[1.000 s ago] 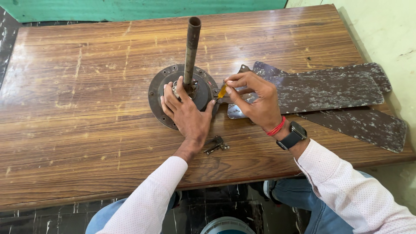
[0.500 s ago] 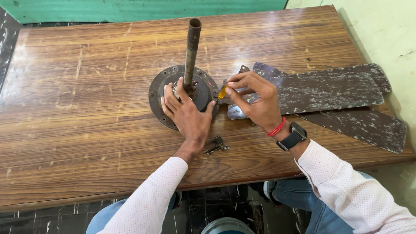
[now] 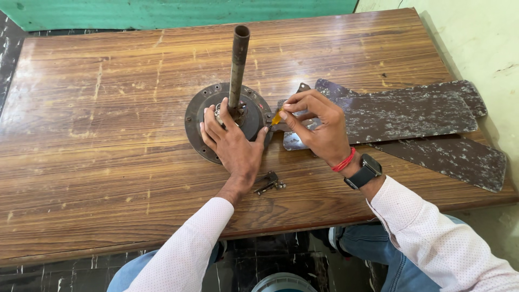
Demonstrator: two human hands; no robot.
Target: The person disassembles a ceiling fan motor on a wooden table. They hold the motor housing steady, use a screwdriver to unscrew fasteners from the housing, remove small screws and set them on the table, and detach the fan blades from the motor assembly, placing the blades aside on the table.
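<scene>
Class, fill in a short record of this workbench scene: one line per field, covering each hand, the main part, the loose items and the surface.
Left hand: flat on round fan motor housing
Right hand: holding small yellow-handled tool at housing's edge
Upright rod: stands from housing centre
Fan blades: lying right of housing
Small metal parts: near left wrist
Surface: wooden table

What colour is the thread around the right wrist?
Red; the thread sits beside a dark watch, clearest in the head view.

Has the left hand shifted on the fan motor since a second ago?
No. The left hand lies flat on the round fan motor, fingers beside the upright pipe, in the same spot relative to that pipe as before.
</scene>
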